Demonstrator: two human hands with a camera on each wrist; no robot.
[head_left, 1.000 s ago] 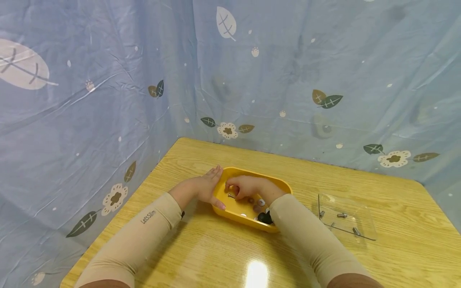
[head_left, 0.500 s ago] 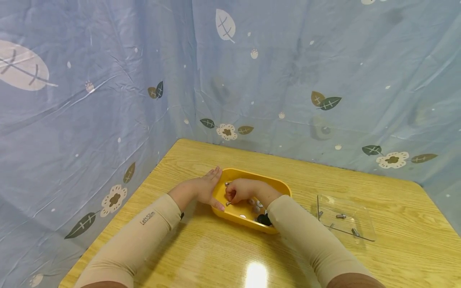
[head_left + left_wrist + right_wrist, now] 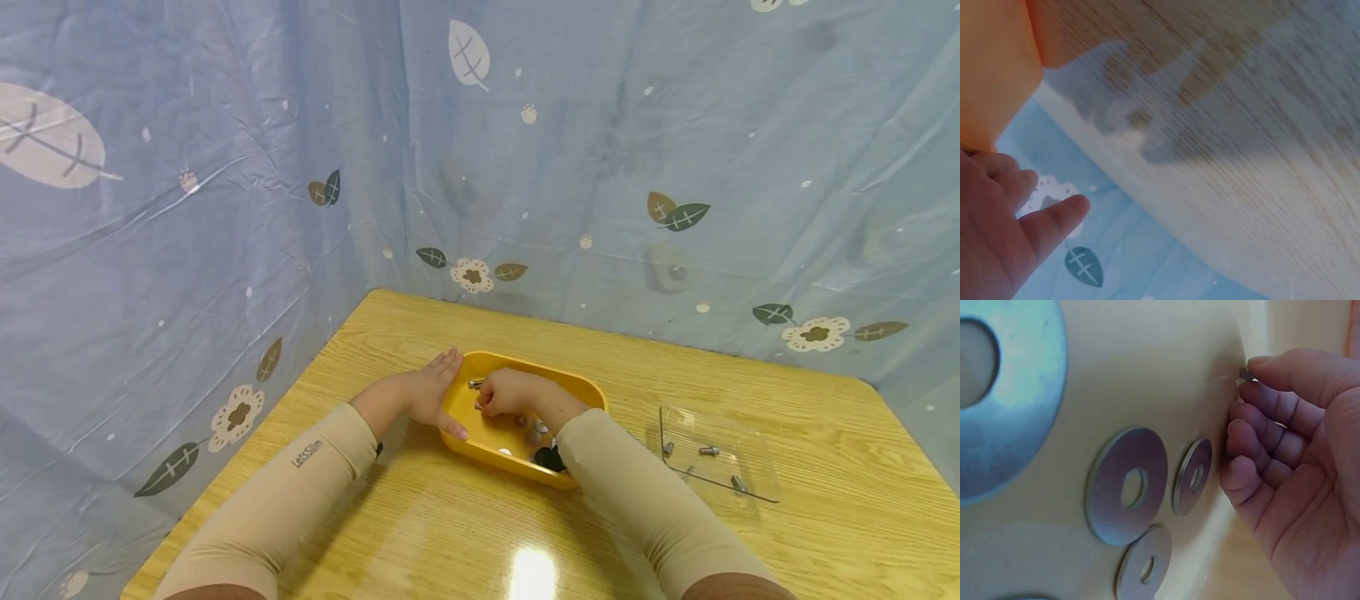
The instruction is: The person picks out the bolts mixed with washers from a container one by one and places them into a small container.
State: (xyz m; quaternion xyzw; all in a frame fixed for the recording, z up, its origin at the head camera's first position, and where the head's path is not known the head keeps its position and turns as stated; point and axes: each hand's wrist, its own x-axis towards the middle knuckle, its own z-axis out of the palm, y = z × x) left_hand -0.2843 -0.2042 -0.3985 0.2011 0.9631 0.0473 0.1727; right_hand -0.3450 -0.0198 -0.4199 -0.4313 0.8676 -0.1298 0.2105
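My left hand (image 3: 429, 393) rests against the left end of the yellow tray (image 3: 517, 470), fingers straight and spread, thumb along the near rim. In the left wrist view, its fingers (image 3: 1054, 225) extend beside the tray's orange-looking wall (image 3: 997, 69). Inside the tray, my right hand (image 3: 513, 393) pinches a small metal bolt (image 3: 477, 406) between thumb and index finger; only its end (image 3: 1247, 374) shows in the right wrist view. Another bolt (image 3: 475, 384) lies just beyond the fingertips. Flat metal washers (image 3: 1105, 509) of different sizes lie on the tray floor below the hand.
Black round pieces (image 3: 548, 458) sit in the tray's near right corner, partly behind the right sleeve. To the right, a clear plastic holder (image 3: 757, 454) with several bolts (image 3: 709, 451) stands on the wooden table (image 3: 420, 533). A patterned blue curtain (image 3: 570, 167) hangs behind and at left.
My right hand has shifted within the tray, moving toward me and then slightly back, with the bolt at its fingertips. The second bolt has come into view. My left hand stays in place.
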